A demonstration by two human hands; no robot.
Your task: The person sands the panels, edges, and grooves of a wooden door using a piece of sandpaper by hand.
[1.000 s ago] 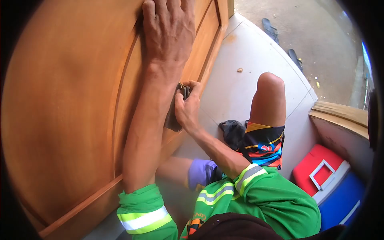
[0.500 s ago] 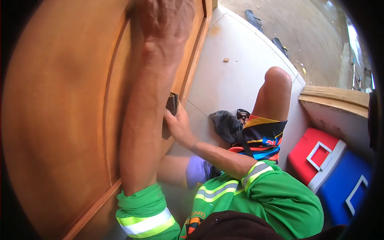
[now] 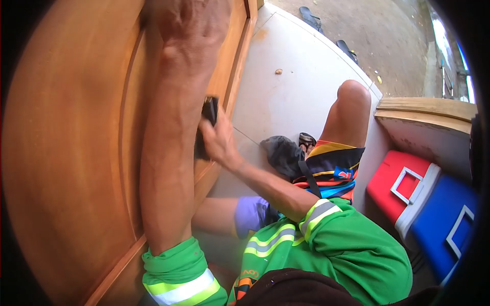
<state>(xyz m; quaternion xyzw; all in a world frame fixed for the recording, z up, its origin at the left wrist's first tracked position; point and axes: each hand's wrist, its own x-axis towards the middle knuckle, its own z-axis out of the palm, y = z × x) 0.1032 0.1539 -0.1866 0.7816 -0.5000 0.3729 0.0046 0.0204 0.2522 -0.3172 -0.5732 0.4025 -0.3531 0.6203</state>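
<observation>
A brown wooden door (image 3: 76, 127) with raised panel edges fills the left side. My left hand (image 3: 191, 20) is at the top edge, against or close to the door; its fingers are out of frame, and the forearm crosses in front of the panel. Lower down, my right hand (image 3: 219, 136) is closed around a dark, folded piece of sandpaper (image 3: 210, 109). It lies at the door's surface near the edge moulding, partly hidden behind my left forearm.
White floor tiles (image 3: 275, 97) lie beyond the door, with a dark cloth bag (image 3: 282, 154) by my bent leg. A red cooler (image 3: 390, 178) and a blue cooler (image 3: 434, 219) stand at the right below a wooden ledge (image 3: 423, 109). Dark sandals (image 3: 347, 50) rest outside.
My right hand and the sandpaper have moved up along the door and slightly left. The view has shifted a little; my left arm stays stretched across the door.
</observation>
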